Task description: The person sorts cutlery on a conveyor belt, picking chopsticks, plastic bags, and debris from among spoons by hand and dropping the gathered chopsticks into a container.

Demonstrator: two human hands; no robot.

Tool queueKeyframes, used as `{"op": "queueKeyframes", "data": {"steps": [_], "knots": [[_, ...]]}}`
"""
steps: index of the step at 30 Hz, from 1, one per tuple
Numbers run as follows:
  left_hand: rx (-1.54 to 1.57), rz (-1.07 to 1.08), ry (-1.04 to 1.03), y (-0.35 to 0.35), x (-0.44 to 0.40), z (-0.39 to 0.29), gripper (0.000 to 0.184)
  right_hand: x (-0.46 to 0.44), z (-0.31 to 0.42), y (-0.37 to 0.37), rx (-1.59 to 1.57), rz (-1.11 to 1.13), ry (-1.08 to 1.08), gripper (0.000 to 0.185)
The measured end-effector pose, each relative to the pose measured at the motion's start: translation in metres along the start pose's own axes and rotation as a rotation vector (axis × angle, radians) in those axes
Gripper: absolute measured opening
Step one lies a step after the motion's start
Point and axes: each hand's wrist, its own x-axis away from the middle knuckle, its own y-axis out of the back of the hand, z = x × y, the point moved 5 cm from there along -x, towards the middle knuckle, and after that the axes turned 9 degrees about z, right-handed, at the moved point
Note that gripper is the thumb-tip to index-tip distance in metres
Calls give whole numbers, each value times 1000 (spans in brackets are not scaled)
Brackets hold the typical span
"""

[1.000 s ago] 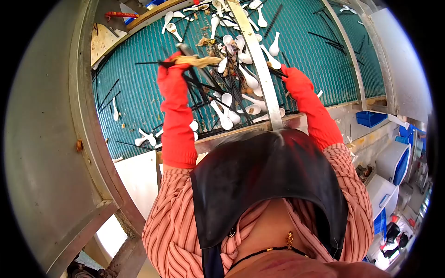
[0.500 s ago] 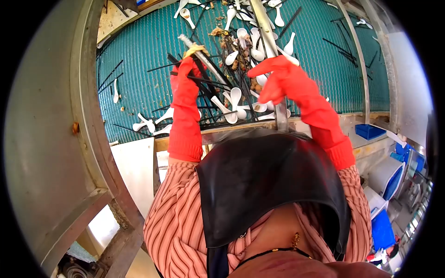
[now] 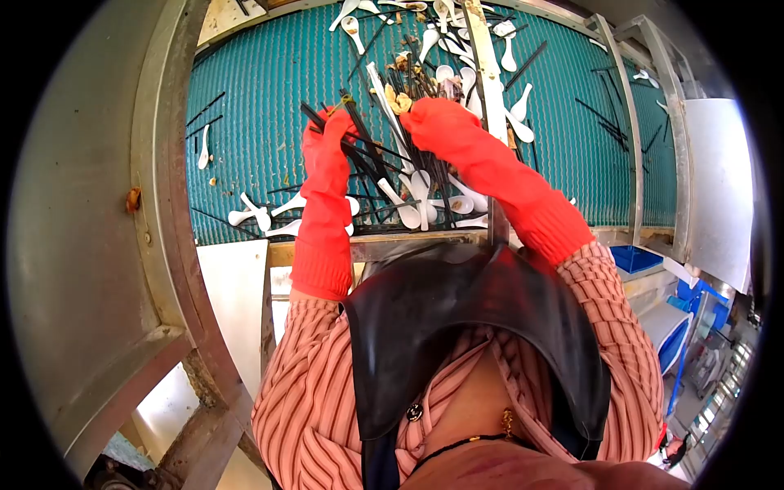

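Note:
My left hand (image 3: 328, 135), in a red rubber glove, is closed around a bundle of black chopsticks (image 3: 369, 153). A thin greenish strand lies by its fingertips. My right hand (image 3: 441, 126), gloved the same way, has its fingers curled down beside a yellowish food scrap (image 3: 398, 100); its fingertips are partly hidden, so what they pinch is unclear. Between the hands, a long pale silvery stick (image 3: 380, 94) lies slantwise. White soup spoons (image 3: 420, 192) and more black chopsticks lie close below both hands.
A green ribbed conveyor belt (image 3: 261, 106) carries scattered white spoons, chopsticks and food bits. A metal bar (image 3: 485, 65) crosses above it by my right hand. Metal frame posts (image 3: 143, 188) stand at the left. A blue bin (image 3: 635, 258) is at the right.
My right hand has moved left, beside the yellowish scrap. The silvery stick and the scrap have shifted right, away from my left hand, which still holds chopsticks. The view has shifted slightly.

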Motion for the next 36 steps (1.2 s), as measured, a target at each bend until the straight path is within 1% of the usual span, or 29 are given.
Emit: {"op": "queueKeyframes", "data": {"steps": [1, 2, 5, 6, 9, 10, 13, 14, 17, 18, 21, 22, 25, 26, 29, 30, 33, 34, 35, 36], "knots": [[-83, -48, -12, -3, 5, -15, 48, -10, 4, -5, 133, 31, 0, 46], [-387, -196, 36, -3, 16, -29, 56, -21, 5, -16, 157, 36, 60, 59], [-707, -381, -340, 9, 16, -30, 63, -29, 33, -11, 351, 55, 15, 68], [-798, -386, -450, 8, 18, -38, 58, -30, 32, -15, 423, 7, 62, 71], [-954, -244, -413, -11, 22, -56, 47, -49, 10, -26, 442, -144, 107, 69], [-802, -180, -388, -18, 22, -55, 39, -59, 4, -27, 398, -22, -6, 62], [-595, 61, -109, -33, 15, -39, 38, -79, -22, -35, 447, -86, -106, 54], [-341, 92, -78, -35, 11, -17, 39, -79, -31, -34, 449, -83, -139, 49], [-75, 89, 143, -53, 11, -1, 39, -56, -35, -22, 521, -60, -41, 51], [-80, 95, 155, -59, 8, 3, 45, -49, -35, -18, 519, -55, 27, 52], [-145, 122, 216, -74, -11, 5, 52, -25, -31, -8, 298, -2, -52, 46], [-212, 130, 222, -78, -18, 2, 56, -13, -24, -1, 140, 19, -125, 50], [-123, 150, 180, -90, -33, -7, 56, 8, -26, -2, -99, 22, -130, 48], [-77, 161, 158, -93, -38, -11, 57, 15, -27, -14, -851, 86, -171, 45], [-26, 245, 126, -111, -33, -20, 60, 27, -22, -9, -1253, 218, -51, 44], [-8, 253, 114, -122, -30, -21, 60, 32, -21, -8, -1269, 191, -72, 45], [85, 348, 239, -150, -3, -25, 59, 47, -8, 7, -1005, 233, 95, 44], [104, 400, 294, -153, 1, -30, 58, 52, 8, 13, -1139, 247, 222, 45], [67, 398, 232, -148, -6, -32, 60, 62, 9, 19, -1116, 263, 78, 48], [36, 401, 167, -136, -19, -22, 62, 62, -1, 23, -985, 210, 27, 48]]}}
